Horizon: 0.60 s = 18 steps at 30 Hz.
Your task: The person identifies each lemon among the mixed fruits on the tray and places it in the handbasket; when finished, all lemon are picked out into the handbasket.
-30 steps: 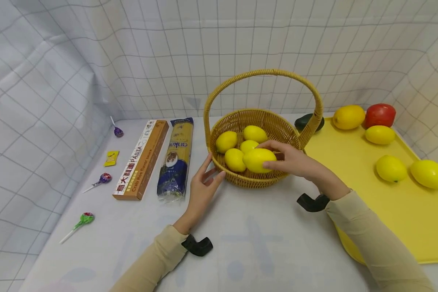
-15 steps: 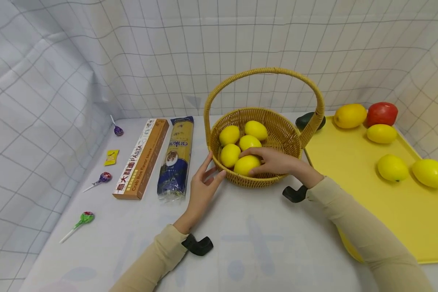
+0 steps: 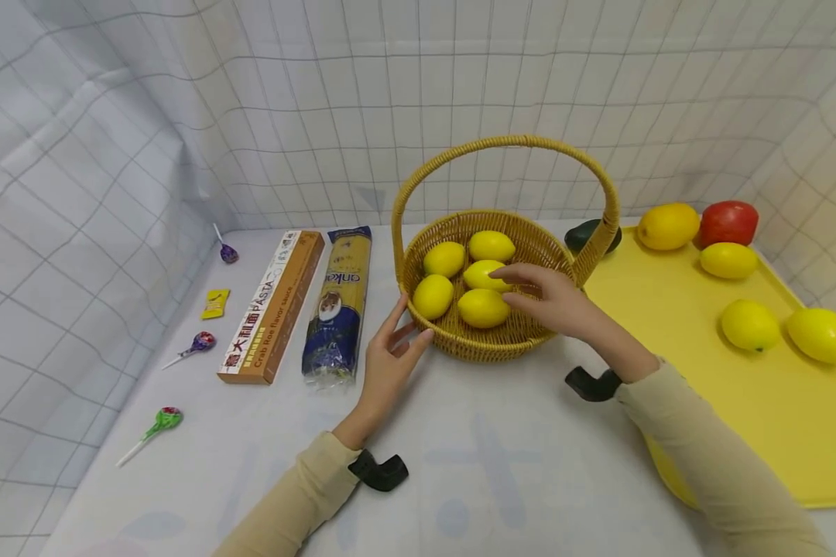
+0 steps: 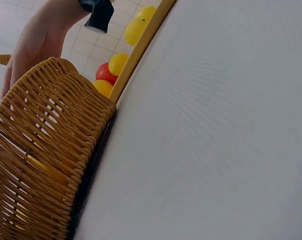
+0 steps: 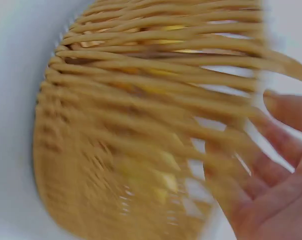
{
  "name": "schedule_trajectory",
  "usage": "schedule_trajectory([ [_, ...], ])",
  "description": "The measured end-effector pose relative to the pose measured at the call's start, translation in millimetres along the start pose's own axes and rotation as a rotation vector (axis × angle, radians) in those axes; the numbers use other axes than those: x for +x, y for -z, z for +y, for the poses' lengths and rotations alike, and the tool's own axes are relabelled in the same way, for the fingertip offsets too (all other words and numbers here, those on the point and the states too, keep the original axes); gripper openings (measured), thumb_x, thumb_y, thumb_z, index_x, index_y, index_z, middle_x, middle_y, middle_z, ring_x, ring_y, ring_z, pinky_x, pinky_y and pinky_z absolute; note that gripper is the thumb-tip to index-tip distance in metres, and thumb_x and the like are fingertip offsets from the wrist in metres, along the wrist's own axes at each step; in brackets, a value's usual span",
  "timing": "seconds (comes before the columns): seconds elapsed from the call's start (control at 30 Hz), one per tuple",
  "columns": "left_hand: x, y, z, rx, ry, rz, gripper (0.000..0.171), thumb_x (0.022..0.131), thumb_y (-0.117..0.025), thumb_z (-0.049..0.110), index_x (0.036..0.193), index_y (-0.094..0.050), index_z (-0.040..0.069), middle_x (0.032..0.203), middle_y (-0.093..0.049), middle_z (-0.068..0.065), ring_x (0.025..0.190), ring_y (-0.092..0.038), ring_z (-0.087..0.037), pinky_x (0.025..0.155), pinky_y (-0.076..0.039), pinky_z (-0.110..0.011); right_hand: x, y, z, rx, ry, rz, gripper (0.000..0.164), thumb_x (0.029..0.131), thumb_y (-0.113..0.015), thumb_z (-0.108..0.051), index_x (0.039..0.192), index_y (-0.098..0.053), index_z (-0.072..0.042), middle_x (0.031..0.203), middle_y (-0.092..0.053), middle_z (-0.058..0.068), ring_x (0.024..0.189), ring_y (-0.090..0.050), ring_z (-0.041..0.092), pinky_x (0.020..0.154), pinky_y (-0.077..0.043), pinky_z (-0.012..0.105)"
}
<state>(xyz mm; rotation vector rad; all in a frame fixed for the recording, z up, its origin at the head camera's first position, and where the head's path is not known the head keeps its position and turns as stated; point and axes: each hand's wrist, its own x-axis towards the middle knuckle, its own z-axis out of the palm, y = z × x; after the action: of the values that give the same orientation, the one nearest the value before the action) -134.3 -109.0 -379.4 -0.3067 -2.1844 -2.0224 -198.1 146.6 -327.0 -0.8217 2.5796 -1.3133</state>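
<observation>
In the head view, a wicker basket (image 3: 484, 352) with a tall arched handle (image 3: 522, 141) contains several lemons. Spread fingers of my left hand (image 3: 386, 363) touch the basket's near left side, the thumb at its front rim. My right hand (image 3: 553, 305) reaches over the right rim, fingers loosely bent and nothing gripped. Its fingertips are right beside the middle lemon (image 3: 484, 275) and the front lemon (image 3: 483, 309). The left wrist view shows the basket's woven wall (image 4: 46, 150) with my right hand (image 4: 41, 42) beyond it.
On the right, a yellow tray (image 3: 704, 387) bears several lemons and a red fruit (image 3: 728, 224). A dark green avocado-like fruit (image 3: 588, 234) sits behind the handle. Left of the basket lie a pasta packet (image 3: 334, 302), a pasta box (image 3: 272, 309), lollipops (image 3: 163, 418) and a yellow sweet (image 3: 214, 304).
My right hand has lowered a lemon into the basket's front, released it and drawn back up to the right. Other lemons shifted slightly inside. My left hand stays at the rim.
</observation>
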Motion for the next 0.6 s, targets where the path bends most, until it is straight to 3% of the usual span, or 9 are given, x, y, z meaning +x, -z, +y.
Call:
schedule_trajectory([
  [0.17,-1.2,-0.3,0.5,0.003,0.006,0.001,0.062,0.091,-0.061,0.004,0.145,-0.031,0.001,0.147,-0.031,-0.016,0.116,-0.049,-0.037,0.093,-0.038,-0.052,-59.2,36.1,-0.4,0.148,0.089,-0.027,0.033,0.097,-0.05,-0.004,0.13,-0.052,0.0,0.128,-0.052,0.014,0.119,-0.047,0.02,0.096,-0.038,0.029],
  [0.27,-1.4,-0.1,0.4,0.0,0.01,0.003,0.063,0.091,-0.061,0.003,0.145,-0.03,0.001,0.147,-0.03,-0.016,0.116,-0.049,-0.036,0.094,-0.038,-0.052,-93.3,62.9,8.9,0.203,0.106,0.035,0.034,0.097,-0.045,0.004,0.13,-0.05,0.004,0.13,-0.052,0.012,0.117,-0.047,0.016,0.092,-0.039,0.02],
  [0.43,-0.7,-0.4,0.2,-0.001,0.012,0.004,0.063,0.09,-0.061,0.002,0.145,-0.03,0.002,0.147,-0.03,-0.017,0.116,-0.049,-0.036,0.094,-0.037,-0.052,-137.3,104.2,47.1,0.334,0.055,0.366,0.032,0.096,-0.043,0.009,0.126,-0.051,0.009,0.125,-0.056,0.006,0.114,-0.047,0.014,0.089,-0.036,0.015],
  [0.6,-0.6,-1.6,-0.6,-0.007,0.005,0.005,0.062,0.091,-0.061,0.003,0.145,-0.031,0.002,0.147,-0.031,-0.017,0.116,-0.049,-0.037,0.094,-0.037,-0.052,-168.8,127.7,99.6,0.579,-0.163,0.697,0.035,0.095,-0.053,-0.012,0.13,-0.054,-0.006,0.123,-0.053,-0.002,0.116,-0.044,0.006,0.101,-0.021,0.015],
])
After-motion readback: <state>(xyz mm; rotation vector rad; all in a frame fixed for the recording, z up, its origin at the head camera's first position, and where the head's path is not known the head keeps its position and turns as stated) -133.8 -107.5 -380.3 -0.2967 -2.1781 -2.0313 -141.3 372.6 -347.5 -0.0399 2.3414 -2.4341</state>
